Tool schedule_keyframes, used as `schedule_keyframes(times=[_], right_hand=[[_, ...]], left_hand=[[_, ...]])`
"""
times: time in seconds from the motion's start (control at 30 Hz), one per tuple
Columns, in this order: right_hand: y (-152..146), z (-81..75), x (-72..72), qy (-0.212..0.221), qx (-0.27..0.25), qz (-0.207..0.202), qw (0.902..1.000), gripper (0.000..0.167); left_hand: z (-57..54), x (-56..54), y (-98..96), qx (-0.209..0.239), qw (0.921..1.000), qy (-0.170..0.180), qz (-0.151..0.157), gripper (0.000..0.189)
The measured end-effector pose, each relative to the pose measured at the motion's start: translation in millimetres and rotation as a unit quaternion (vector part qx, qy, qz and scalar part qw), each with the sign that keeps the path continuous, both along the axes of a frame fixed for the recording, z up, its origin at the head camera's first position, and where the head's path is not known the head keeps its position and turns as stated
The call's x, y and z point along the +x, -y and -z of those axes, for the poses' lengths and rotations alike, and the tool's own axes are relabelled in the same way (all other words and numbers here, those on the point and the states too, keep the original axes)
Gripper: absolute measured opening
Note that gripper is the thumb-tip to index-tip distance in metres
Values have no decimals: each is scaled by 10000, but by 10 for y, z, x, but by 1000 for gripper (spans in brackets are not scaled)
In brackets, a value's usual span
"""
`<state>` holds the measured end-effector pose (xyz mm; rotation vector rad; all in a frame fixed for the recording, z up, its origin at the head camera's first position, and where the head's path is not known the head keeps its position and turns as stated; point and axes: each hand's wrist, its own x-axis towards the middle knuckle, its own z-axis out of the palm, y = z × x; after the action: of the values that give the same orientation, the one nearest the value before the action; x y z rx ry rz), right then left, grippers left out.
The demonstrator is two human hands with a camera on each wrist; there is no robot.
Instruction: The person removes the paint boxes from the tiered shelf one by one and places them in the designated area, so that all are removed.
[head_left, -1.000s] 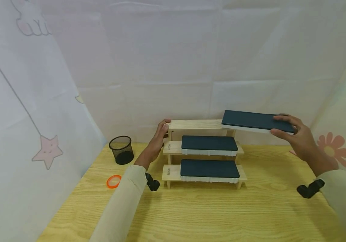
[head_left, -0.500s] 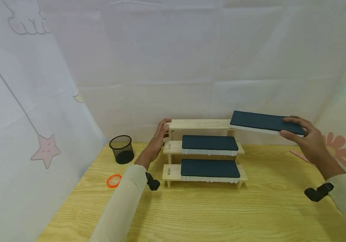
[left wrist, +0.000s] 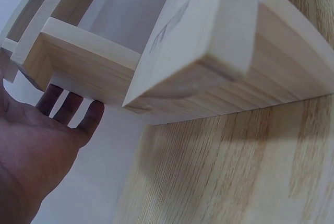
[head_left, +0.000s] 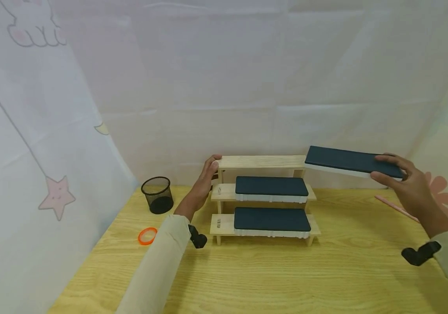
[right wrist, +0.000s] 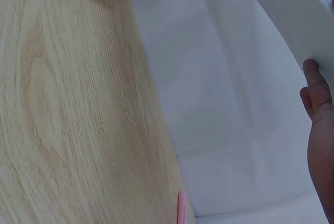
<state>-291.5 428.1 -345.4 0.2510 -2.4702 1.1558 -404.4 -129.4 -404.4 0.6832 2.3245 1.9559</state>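
right hand [head_left: 409,183] holding blue-topped box [head_left: 343,159], left hand [head_left: 202,182] gripping rack [head_left: 263,162]

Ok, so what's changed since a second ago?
The right hand, gripping the dark-topped box, has carried it rightward, further out from the top of the wooden rack, uncovering more of the pink stick. Nothing was let go. The left hand stays at the rack's upper left; the middle-tier box and bottom-tier box haven't moved.
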Motion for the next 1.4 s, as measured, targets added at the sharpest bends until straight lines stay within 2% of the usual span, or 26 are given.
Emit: schedule_keyframes(times=[0.27,0.4,0.7,0.8,0.93,1.13,1.27,1.4], right_hand=[[-100,38,36,-177,200,299,9992,56],[-126,89,51,-167,129,424,9989,56],[-153,187,79,-211,60,353,9991,59],[-164,238,88,-260,138,290,9991,59],[-203,340,86,-288,432,401,9978,59],[-247,488,52,-5,606,393,9974,61],[-227,563,24,147,611,236,9977,61],[-183,636,2,230,641,240,9974,59]], left_hand=[[-23,4,-4,-9,10000,-53,-57,45],[-15,1,-1,-17,10000,-38,-64,45],[7,22,6,-26,10000,39,-48,50],[-35,68,-1,8,9999,100,-4,51],[-142,163,-3,24,9998,192,85,51],[-255,255,-8,-82,9996,185,174,51],[-227,220,-16,-18,9997,158,173,51],[-124,127,-21,27,9999,144,81,49]])
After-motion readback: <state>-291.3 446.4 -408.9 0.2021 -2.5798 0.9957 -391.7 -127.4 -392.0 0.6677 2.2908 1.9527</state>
